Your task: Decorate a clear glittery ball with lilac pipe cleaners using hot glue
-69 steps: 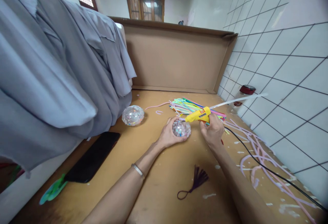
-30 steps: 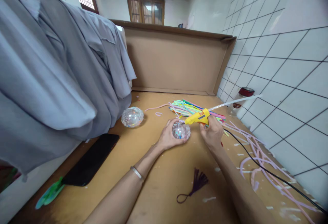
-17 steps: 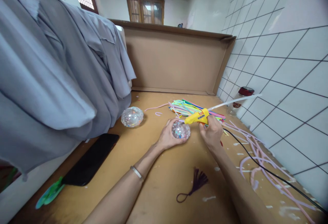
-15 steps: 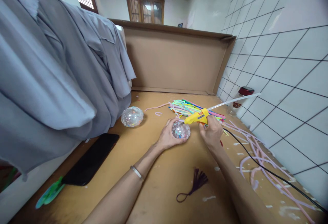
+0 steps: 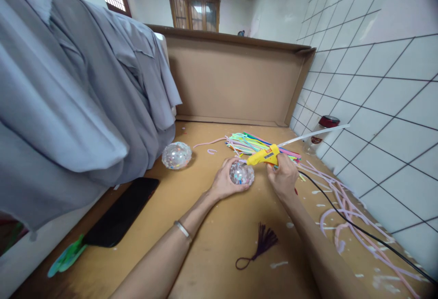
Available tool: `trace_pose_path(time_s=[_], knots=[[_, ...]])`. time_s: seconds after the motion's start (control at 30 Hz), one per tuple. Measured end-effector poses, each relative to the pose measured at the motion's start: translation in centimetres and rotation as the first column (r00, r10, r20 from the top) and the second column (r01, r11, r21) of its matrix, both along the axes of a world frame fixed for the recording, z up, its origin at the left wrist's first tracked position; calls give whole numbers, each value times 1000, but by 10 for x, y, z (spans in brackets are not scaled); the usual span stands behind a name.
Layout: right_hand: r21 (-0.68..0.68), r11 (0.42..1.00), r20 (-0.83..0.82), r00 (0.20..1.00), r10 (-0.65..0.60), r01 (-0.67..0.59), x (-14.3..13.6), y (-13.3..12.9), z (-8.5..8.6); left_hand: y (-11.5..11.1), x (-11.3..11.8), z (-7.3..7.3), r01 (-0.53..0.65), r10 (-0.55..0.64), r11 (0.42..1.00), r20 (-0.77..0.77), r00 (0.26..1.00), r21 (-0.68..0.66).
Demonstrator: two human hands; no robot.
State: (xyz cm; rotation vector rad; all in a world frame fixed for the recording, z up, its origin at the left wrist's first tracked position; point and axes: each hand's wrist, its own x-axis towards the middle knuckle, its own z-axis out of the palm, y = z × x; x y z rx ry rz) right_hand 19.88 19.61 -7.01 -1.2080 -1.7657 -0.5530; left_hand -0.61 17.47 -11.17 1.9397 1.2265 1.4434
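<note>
My left hand (image 5: 224,181) is wrapped round a clear half-sphere bowl (image 5: 242,174) with coloured bits on its wall, holding it at the table. In my right hand (image 5: 283,178) is a yellow hot glue gun (image 5: 264,155), gripped by its handle. A long clear glue stick (image 5: 315,135) sticks out of its back. The gun's nozzle is at the bowl's upper rim; whether it touches, I cannot tell. A second clear bowl (image 5: 177,155) of the same kind sits to the left, apart from my hands.
Behind the gun lies a bundle of coloured strips (image 5: 244,143). Loose pink strips (image 5: 342,198) and a black cord (image 5: 362,235) run along the right. A dark tassel (image 5: 263,244) lies in front, a black phone (image 5: 121,212) at left. A red-lidded jar (image 5: 316,139) stands by the tiles.
</note>
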Motion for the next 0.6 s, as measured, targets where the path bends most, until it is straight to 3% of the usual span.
trace_pose_path(time_s=[0.6], knots=[[-10,999,-23,999,34,-35,0,0,0,2,0,-2,7,-7,1000,3,1000,-11]])
